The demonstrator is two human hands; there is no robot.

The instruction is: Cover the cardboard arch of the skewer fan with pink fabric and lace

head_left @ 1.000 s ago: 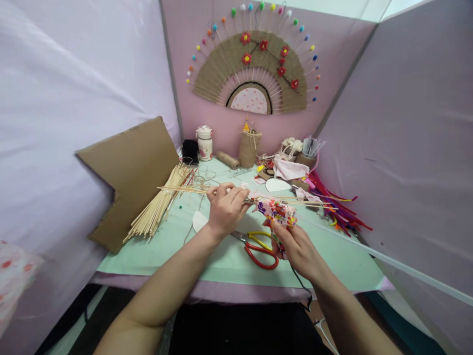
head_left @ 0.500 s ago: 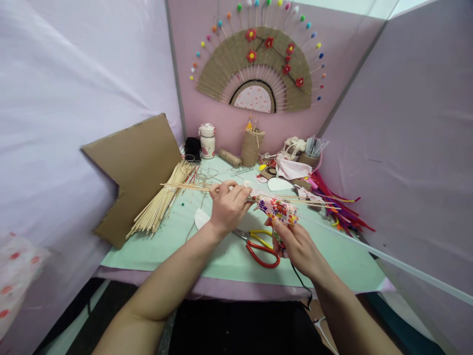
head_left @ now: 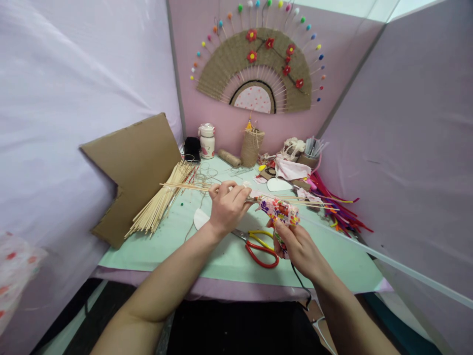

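My left hand [head_left: 229, 204] is closed round a few thin bamboo sticks [head_left: 186, 186] held level above the table; their ends stick out on both sides. My right hand [head_left: 297, 244] grips the handle of a flower-patterned hot glue gun [head_left: 279, 209] with a black cord hanging below. The gun's nozzle points left and meets the sticks beside my left fingertips; the exact contact is hidden by them. Under my hands lie scissors [head_left: 263, 255] with one red and one yellow handle loop. A white half-round piece [head_left: 200, 218] sits partly behind my left wrist.
Left, a bundle of bamboo sticks [head_left: 158, 202] leans by a cardboard sheet [head_left: 136, 172]. At the back stand a white bottle [head_left: 207, 142] and twine spools [head_left: 252, 148]. Coloured pipe cleaners [head_left: 343, 207] lie right. A decorated fan [head_left: 258, 64] hangs on the wall.
The glue gun has shifted very slightly to the right, its nozzle showing a little more beside my left fingers. My left hand keeps its hold on the sticks.
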